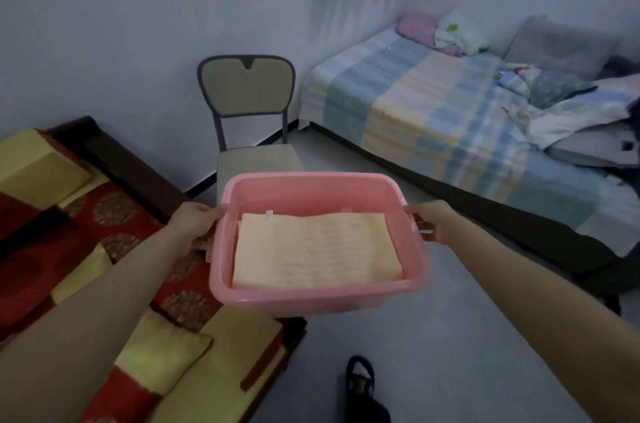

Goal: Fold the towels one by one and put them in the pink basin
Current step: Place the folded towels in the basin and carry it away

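We hold the pink rectangular plastic basin [320,298] in the air, our left hand [194,221] closed on its left rim and our right hand [431,220] closed on the right handle. The folded pale-yellow towel [317,249] lies flat on the basin's bottom, reaching nearly to all four walls. We judge that level, even grips will keep it flat while we carry toward the grey chair [247,103] ahead.

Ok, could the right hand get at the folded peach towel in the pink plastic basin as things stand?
Probably not yet. The right hand grips the pink plastic basin by its side handle, as the left hand does opposite. Nothing covers the folded peach towel, but letting go would leave the lifted basin on one hand.
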Tool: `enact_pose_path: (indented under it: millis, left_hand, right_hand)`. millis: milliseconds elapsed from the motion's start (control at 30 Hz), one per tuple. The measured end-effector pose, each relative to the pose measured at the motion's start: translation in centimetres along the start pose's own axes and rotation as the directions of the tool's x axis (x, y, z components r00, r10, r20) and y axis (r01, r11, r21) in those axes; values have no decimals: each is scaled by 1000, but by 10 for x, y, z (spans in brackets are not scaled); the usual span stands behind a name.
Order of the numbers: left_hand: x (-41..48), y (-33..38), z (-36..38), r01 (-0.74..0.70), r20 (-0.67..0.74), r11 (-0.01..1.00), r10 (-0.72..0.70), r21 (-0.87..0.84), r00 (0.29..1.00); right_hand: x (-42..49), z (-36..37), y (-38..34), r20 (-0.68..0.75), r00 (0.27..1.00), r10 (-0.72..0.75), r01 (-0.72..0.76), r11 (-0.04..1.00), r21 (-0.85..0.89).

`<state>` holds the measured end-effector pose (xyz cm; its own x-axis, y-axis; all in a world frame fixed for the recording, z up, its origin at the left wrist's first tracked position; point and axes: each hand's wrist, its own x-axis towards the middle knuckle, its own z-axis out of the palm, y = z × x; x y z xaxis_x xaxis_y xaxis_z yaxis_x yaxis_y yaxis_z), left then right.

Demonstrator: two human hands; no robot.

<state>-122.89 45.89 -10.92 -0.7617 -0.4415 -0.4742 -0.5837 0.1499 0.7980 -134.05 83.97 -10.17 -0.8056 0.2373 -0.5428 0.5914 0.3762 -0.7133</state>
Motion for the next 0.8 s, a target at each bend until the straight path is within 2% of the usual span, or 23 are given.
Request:
enact_pose_path:
  millis: [200,400,667,800]
  left_hand:
    - [99,53,47,136,-43,989,-138,-50,989]
    - [185,97,70,250,-94,953,-269,-173,958]
    - [297,127,66,310,-172,905,-368,-292,914]
    - [364,127,51,305,-207,886,-390,-348,897]
  right_hand:
    - [148,3,-87,154,988,-2,12,998,-66]
    - [263,35,-179,269,963,25,12,991,-134]
    - [390,126,-270,364,930,46,45,970,-237]
    - [448,185,-301,411,911,41,51,976,-211]
